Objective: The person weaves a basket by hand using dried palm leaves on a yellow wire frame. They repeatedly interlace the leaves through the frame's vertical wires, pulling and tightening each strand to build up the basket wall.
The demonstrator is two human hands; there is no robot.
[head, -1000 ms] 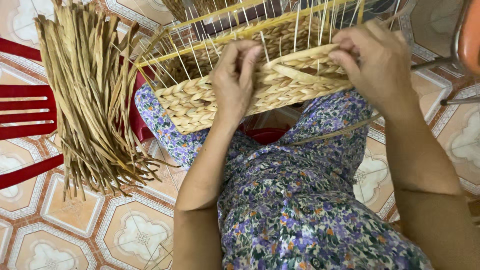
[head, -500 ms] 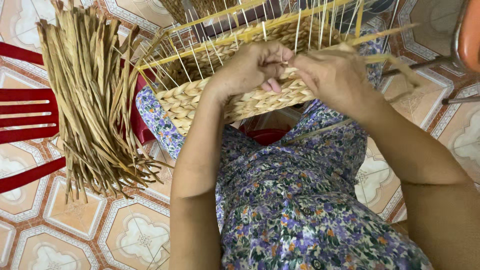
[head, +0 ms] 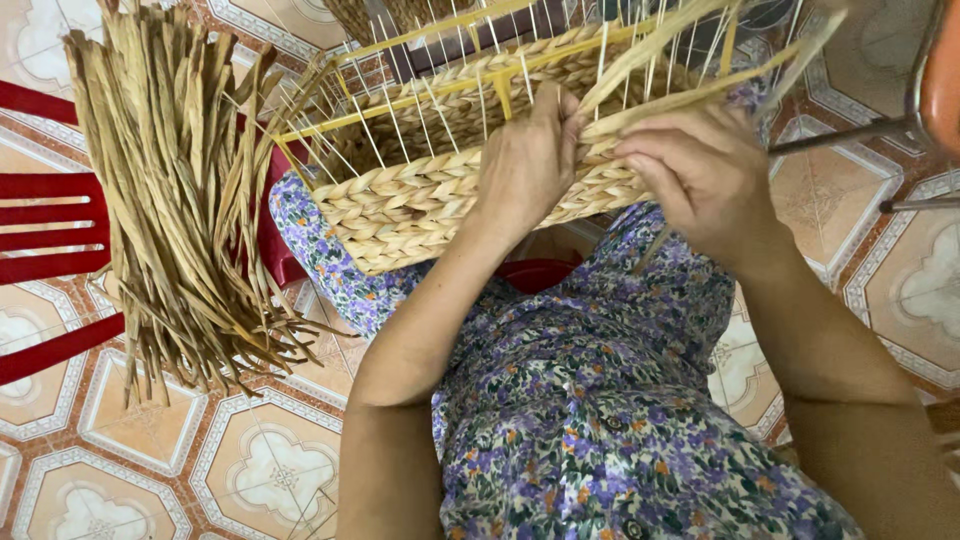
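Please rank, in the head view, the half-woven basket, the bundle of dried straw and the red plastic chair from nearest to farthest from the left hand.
1. Half-woven basket: under the left hand, touching.
2. Bundle of dried straw: further left.
3. Red plastic chair: far left edge.

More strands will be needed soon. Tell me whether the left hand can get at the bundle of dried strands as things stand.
Probably yes. The left hand presses on the woven basket, and the bundle of dried strands lies just beyond the basket's left corner with nothing between. It would have to let go of the weave first.
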